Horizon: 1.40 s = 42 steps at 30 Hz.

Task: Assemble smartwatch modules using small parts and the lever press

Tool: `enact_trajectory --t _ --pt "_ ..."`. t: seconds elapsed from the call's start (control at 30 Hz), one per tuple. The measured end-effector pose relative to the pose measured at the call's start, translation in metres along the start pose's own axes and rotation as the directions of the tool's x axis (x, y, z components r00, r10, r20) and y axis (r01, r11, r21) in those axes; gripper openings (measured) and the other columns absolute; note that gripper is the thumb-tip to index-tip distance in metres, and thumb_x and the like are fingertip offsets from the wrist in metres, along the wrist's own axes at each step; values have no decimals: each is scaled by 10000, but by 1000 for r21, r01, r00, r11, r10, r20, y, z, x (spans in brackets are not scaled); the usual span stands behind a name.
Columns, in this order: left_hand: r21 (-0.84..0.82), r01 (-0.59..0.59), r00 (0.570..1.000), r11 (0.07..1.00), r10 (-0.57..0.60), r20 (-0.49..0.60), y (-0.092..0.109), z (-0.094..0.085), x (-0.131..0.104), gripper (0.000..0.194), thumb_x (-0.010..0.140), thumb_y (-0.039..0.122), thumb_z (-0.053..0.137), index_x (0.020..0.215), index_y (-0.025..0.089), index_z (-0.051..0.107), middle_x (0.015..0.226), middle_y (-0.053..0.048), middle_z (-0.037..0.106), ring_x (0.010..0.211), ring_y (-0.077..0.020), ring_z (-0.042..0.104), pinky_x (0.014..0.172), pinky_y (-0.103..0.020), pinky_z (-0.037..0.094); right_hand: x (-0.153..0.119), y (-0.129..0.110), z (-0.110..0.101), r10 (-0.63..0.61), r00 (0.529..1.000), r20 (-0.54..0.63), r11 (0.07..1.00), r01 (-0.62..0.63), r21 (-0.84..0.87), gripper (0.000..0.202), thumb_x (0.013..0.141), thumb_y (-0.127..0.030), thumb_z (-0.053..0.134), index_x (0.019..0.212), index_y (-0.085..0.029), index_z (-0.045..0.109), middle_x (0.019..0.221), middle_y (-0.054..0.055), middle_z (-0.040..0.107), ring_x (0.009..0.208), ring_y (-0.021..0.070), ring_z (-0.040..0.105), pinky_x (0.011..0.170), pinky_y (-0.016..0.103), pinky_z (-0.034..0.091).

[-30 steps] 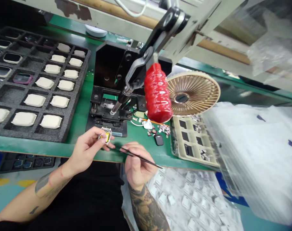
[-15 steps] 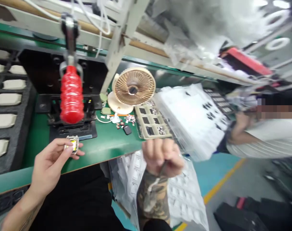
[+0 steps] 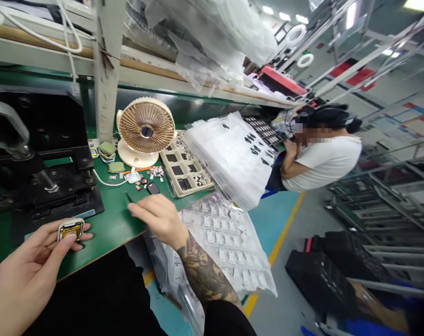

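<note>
My left hand (image 3: 33, 266) is closed on a small rounded-square watch case (image 3: 71, 229), pale-rimmed with a yellow part inside, its open side facing up. The thumb presses on its near edge. Over the bench's front edge, my right hand (image 3: 159, 218) is closed round a thin dark tool (image 3: 129, 198), of which only the tip sticks out past the fingers. Just beyond that tip lie a black rounded-square piece (image 3: 152, 188) and several small brown and white bits (image 3: 142, 184) on the green bench (image 3: 114, 219).
A black press (image 3: 51, 154) stands at left. Behind the loose bits is a beige fan (image 3: 145, 130). To its right are a sectioned parts tray (image 3: 178, 187) and stacked white trays (image 3: 229, 158). Bagged trays (image 3: 229, 233) sit below the bench edge. A co-worker (image 3: 323, 158) sits farther right.
The view has swung right, taking the press's red handle out of sight. My right hand has come from over the bagged trays to the bench edge. My left hand keeps the watch case.
</note>
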State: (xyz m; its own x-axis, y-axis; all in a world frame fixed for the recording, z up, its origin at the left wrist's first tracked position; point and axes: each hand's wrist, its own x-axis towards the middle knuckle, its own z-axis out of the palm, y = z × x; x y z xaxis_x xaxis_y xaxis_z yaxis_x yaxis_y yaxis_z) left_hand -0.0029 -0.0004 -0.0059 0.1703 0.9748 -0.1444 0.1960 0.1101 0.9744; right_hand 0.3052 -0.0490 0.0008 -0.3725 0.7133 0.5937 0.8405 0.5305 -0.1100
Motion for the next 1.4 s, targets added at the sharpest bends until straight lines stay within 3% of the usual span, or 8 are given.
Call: enact_trajectory --t 0.1,0.23,0.4,0.6,0.8,0.93,1.1,1.4 --pt "47 -18 1000 999 18 0 -4 5 -2 433 944 631 847 1228 306 818 1150 -42 901 941 -286 886 932 -387 781 8 4 13 -50 974 223 995 67 -70 320 1118 -122 594 1407 -181 716 1134 88 818 992 214 723 808 380 576" --pt "65 -7 1000 998 6 17 -1 4 -6 358 953 643 817 1209 393 820 1180 6 893 999 -357 881 1071 -626 741 -7 47 -26 244 961 128 969 -237 -65 343 1103 -105 540 1372 -213 723 1229 86 818 1104 206 739 963 366 607" --pt "-7 -23 1000 1000 23 0 5 3 -5 386 916 615 863 1230 423 746 1114 22 902 1023 -415 887 1031 -730 734 -32 119 -100 780 622 68 611 -735 -292 222 978 -119 690 1168 -199 775 1089 87 825 900 205 723 899 354 568" --pt "-95 -39 999 995 41 20 -8 3 -1 399 934 538 896 1177 335 654 1079 -12 907 949 -342 897 892 -517 787 -38 155 -97 842 518 151 539 -793 -284 163 844 -77 784 955 -192 755 856 13 787 737 139 648 726 260 470" --pt "-33 -142 984 989 145 105 -11 2 -4 303 1055 463 796 1268 264 714 1077 -50 871 898 -229 832 813 -314 666 -31 122 -89 812 580 -67 564 -808 -169 117 937 -186 710 1035 -159 768 932 71 781 808 183 668 834 336 546" --pt "137 -300 942 944 271 196 -2 4 -3 224 1105 433 729 1194 246 815 1102 -74 846 914 -231 773 783 -319 569 -3 63 -57 673 664 -326 738 -637 223 143 966 -346 840 1028 -220 812 948 48 789 845 202 724 813 364 594" --pt "175 -370 918 912 330 220 5 8 -2 198 1144 402 679 1160 242 795 971 -47 775 832 -195 685 765 -315 500 49 -35 9 436 890 -131 765 -291 574 237 996 -139 803 1128 -323 876 1003 33 812 911 205 762 825 384 648" --pt "106 -373 915 922 346 207 4 7 -4 202 1156 382 650 1153 223 776 921 -20 699 797 -174 612 760 -307 467 67 -62 32 324 945 49 690 -272 671 328 1013 -90 780 1202 -340 880 997 21 780 908 178 757 784 339 652"
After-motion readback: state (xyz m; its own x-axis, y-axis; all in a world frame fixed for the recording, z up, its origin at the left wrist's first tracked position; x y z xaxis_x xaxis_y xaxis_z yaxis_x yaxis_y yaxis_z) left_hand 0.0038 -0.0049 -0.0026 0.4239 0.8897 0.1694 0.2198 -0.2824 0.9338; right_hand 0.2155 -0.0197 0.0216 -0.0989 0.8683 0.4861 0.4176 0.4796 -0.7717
